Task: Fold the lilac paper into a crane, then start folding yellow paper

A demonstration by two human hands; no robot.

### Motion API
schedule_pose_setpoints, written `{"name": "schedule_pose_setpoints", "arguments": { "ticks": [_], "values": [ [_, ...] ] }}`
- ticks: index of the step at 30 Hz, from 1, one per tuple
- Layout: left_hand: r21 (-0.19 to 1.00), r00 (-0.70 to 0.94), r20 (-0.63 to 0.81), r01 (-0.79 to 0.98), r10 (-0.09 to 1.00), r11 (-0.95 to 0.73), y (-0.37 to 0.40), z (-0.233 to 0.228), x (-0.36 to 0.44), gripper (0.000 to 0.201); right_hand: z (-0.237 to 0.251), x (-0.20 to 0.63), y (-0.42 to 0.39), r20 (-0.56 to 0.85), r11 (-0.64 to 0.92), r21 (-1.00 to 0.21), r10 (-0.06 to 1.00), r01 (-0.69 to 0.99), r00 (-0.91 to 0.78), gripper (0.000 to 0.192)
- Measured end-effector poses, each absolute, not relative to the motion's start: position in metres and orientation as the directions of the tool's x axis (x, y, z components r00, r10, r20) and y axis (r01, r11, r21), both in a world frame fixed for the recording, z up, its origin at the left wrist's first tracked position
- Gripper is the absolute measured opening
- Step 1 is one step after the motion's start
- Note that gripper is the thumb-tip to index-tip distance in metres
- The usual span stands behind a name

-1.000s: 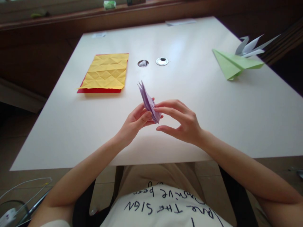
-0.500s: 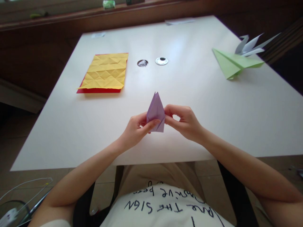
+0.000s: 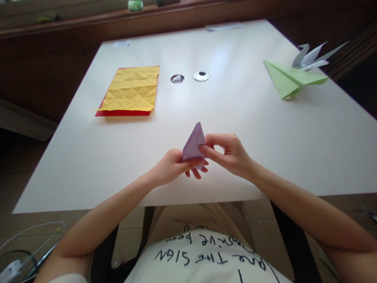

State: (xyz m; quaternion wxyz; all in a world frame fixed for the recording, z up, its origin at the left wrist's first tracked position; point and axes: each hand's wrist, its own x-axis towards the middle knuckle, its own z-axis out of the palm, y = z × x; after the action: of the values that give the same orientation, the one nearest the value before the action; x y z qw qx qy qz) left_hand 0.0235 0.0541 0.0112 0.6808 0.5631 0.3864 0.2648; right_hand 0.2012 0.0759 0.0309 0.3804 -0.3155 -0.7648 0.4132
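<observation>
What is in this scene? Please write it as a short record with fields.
left hand: left hand pinches the purple folded paper from below
right hand: right hand pinches its right edge
paper state: pointed tip up, held just above the near edge of the white table
far left: creased yellow sheet lying on a red sheet
far right: green paper plane, white paper crane behind it
middle: two round table holes
</observation>
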Motion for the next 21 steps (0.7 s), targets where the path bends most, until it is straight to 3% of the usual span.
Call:
{"name": "schedule_pose_setpoints", "arguments": {
  "ticks": [3, 10, 17, 21],
  "values": [
    [0.969, 0.566, -0.246, 0.117, 0.787, 0.219, 0.0526, 0.0096, 0.0240, 0.021, 0.0292, 0.2004, 0.0766, 0.261, 0.405, -0.899, 0.802, 0.167, -0.537, 0.018],
    [0.959, 0.628, -0.283, 0.188, 0.725, 0.212, 0.0499, 0.0108, 0.0248, 0.024, 0.0251, 0.1994, 0.0754, 0.428, 0.556, -0.817, 0.762, 0.152, -0.486, 0.021],
    [0.942, 0.691, -0.335, 0.252, 0.641, 0.221, 0.0510, 0.0135, 0.0233, 0.023, 0.0290, 0.2023, 0.0749, 0.262, 0.341, -0.937, 0.821, 0.068, -0.507, 0.034],
    [0.934, 0.712, -0.355, 0.251, 0.605, 0.253, 0.0512, 0.0151, 0.0231, 0.022, 0.0273, 0.2031, 0.0746, 0.267, 0.337, -0.940, 0.819, 0.049, -0.508, 0.037]
  ]
}}
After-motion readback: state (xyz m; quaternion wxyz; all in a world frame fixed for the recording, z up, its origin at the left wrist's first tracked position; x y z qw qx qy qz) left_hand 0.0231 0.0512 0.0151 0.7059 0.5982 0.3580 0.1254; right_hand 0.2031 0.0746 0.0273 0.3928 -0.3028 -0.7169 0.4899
